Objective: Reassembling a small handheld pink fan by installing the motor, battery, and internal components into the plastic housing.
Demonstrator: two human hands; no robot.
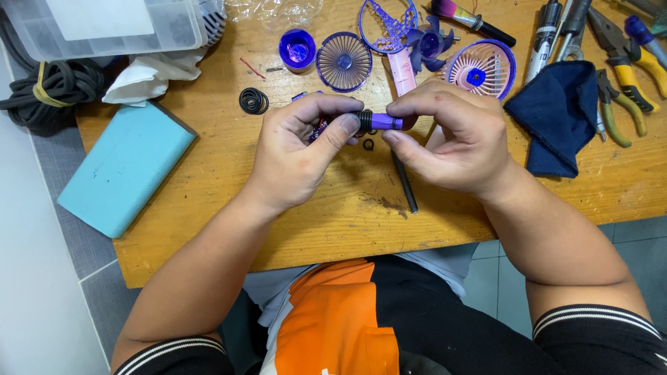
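My left hand [299, 149] and my right hand [451, 135] meet over the middle of the wooden table [208, 208], both pinching a small purple cylinder [384, 122] with black rings around its left end. Thumb and forefinger of each hand close on it from either side. A thin black rod [404, 187] lies on the table just below the hands, and a tiny black ring [368, 144] sits under the cylinder. Purple fan parts lie beyond the hands: a round grille [344, 62], a cap [297, 49], a blade hub [427, 45] and a cage [481, 69].
A teal block [125, 167] lies at the left, beside a white cloth [149, 76], a coiled black cable [48, 90] and a clear plastic box [104, 24]. A coil of black rings [253, 101] sits nearby. A dark blue cloth [559, 118], pliers [629, 66] and markers [545, 35] lie at the right.
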